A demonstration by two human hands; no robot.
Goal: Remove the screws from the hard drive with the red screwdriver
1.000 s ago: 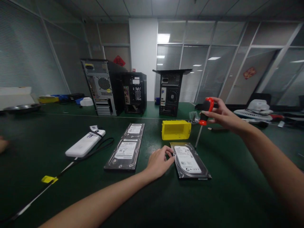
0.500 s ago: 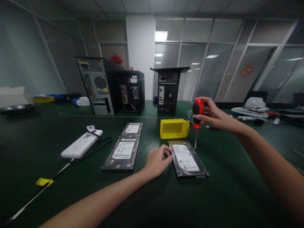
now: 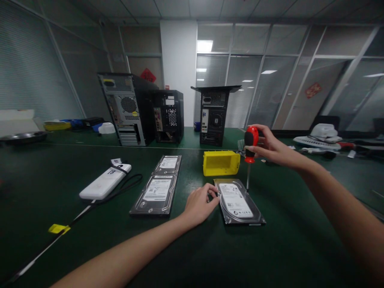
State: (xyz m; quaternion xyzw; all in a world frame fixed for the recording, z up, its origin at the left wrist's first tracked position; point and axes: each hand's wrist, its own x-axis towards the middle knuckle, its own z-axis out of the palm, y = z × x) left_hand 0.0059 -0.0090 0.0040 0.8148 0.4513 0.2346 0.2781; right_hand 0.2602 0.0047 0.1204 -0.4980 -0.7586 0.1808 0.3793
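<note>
A hard drive point(image 3: 235, 202) with a white label lies flat on the green table in front of me. At its left edge, my left hand point(image 3: 202, 202) rests with curled fingers closed against the drive's side. My right hand point(image 3: 268, 146) grips a red and black screwdriver point(image 3: 251, 144) by its handle, holding it upright. The shaft points down, and its tip meets the drive's right edge near the upper part. Just behind the drive stands a yellow plastic box point(image 3: 221, 164), its open side facing me.
Two more hard drives point(image 3: 157, 190) lie end to end on the left, beside a white power bank point(image 3: 106, 182) with a black cable. Several computer cases point(image 3: 211, 116) stand at the back. A white keyboard point(image 3: 315, 142) and tools lie at the far right.
The view has shifted very slightly. Both hands, the screwdriver and the drive keep nearly the same places relative to each other.
</note>
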